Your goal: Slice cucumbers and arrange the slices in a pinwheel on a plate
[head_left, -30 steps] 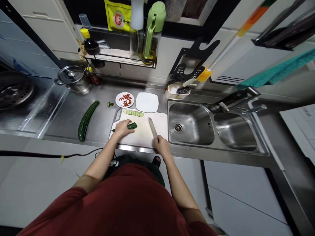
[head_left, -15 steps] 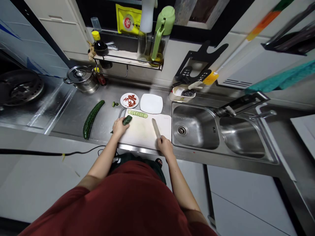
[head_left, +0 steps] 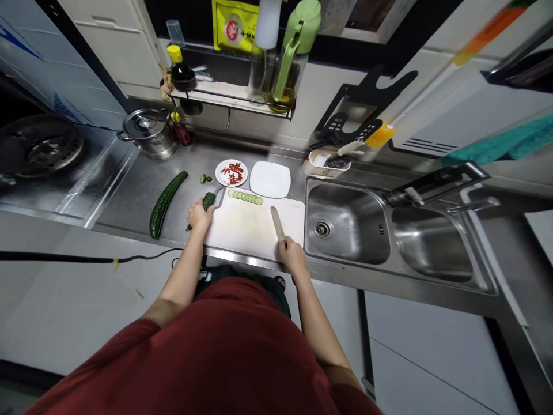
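Observation:
My left hand (head_left: 200,215) is closed around a cut piece of dark green cucumber (head_left: 209,200), at the left edge of the white cutting board (head_left: 242,230). A row of thin cucumber slices (head_left: 245,197) lies along the board's far side. In my right hand (head_left: 292,253) is the handle of a knife (head_left: 277,223); its blade points away from me over the right part of the board. A whole cucumber (head_left: 166,204) rests on the steel counter to the left. Small cucumber ends (head_left: 206,178) lie beyond my left hand.
Behind the board stand a white plate with chopped red pieces (head_left: 231,173) and a square white plate (head_left: 270,179). A double sink (head_left: 345,225) adjoins the board on the right. A lidded steel pot (head_left: 149,132) and a small sauce bottle (head_left: 181,131) are at the back left.
My left hand has moved left with the cucumber piece, from over the board to its left edge. The right hand and knife stay about where they were. The view has shifted slightly.

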Demonstrator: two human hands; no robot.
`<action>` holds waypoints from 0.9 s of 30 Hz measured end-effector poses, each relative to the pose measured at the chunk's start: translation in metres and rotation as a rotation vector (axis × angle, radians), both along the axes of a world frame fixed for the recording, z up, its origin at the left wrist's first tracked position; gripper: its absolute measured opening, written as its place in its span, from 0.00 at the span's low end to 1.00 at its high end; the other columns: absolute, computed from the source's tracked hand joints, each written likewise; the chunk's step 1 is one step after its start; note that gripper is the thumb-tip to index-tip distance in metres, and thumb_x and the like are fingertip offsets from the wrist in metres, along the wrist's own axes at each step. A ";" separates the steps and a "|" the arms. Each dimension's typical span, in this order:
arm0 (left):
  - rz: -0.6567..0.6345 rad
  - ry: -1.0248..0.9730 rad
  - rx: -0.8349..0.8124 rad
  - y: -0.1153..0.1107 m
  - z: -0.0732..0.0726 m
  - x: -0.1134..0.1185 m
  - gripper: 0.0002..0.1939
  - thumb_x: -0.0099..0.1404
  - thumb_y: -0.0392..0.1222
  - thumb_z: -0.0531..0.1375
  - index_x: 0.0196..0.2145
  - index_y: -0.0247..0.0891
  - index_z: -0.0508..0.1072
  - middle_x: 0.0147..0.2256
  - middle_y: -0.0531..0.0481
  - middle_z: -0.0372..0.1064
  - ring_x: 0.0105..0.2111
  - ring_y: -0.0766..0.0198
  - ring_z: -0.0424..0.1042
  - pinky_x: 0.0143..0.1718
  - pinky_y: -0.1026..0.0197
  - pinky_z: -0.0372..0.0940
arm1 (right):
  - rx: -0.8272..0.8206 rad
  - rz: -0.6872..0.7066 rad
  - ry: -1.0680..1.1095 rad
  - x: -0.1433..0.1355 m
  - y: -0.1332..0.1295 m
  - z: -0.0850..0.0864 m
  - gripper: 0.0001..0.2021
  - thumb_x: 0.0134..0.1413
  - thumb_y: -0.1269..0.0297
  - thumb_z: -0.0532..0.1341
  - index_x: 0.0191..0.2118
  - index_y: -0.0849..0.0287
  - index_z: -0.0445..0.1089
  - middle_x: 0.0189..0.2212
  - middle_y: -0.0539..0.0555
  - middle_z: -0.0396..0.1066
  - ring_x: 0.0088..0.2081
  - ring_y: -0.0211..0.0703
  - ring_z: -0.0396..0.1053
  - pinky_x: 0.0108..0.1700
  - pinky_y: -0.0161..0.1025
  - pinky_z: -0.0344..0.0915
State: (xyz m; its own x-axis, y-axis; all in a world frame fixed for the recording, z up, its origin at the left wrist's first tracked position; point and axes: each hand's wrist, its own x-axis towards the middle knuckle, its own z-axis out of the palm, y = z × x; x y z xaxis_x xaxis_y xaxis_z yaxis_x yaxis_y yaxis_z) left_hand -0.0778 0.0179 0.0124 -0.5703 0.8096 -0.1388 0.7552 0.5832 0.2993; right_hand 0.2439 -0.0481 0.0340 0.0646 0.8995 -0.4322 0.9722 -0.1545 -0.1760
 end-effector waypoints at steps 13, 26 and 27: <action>0.086 0.009 -0.020 -0.001 -0.002 -0.004 0.29 0.62 0.54 0.55 0.59 0.43 0.62 0.54 0.35 0.62 0.54 0.42 0.60 0.50 0.42 0.59 | -0.011 0.035 0.006 0.001 0.002 -0.003 0.18 0.66 0.59 0.44 0.49 0.59 0.67 0.40 0.60 0.73 0.42 0.47 0.70 0.40 0.37 0.58; -0.245 0.067 0.252 -0.012 0.019 0.063 0.25 0.67 0.49 0.51 0.60 0.43 0.62 0.55 0.41 0.61 0.57 0.49 0.56 0.59 0.46 0.48 | -0.018 0.064 0.032 0.000 0.004 -0.008 0.17 0.65 0.61 0.43 0.48 0.60 0.65 0.39 0.61 0.73 0.41 0.48 0.71 0.40 0.39 0.60; -0.318 0.031 0.259 -0.010 0.016 0.072 0.24 0.67 0.49 0.51 0.58 0.43 0.63 0.54 0.41 0.63 0.55 0.50 0.58 0.57 0.48 0.51 | -0.022 0.068 0.035 0.000 0.004 -0.008 0.17 0.65 0.61 0.43 0.48 0.60 0.65 0.39 0.61 0.73 0.42 0.49 0.71 0.40 0.39 0.60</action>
State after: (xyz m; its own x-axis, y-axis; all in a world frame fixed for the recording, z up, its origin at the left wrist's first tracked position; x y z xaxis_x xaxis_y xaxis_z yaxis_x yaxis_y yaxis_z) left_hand -0.0061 0.0083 0.0287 -0.2869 0.9521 0.1062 0.8964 0.2277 0.3804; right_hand 0.2440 -0.0438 0.0261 -0.0120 0.8917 -0.4525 0.9738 -0.0923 -0.2078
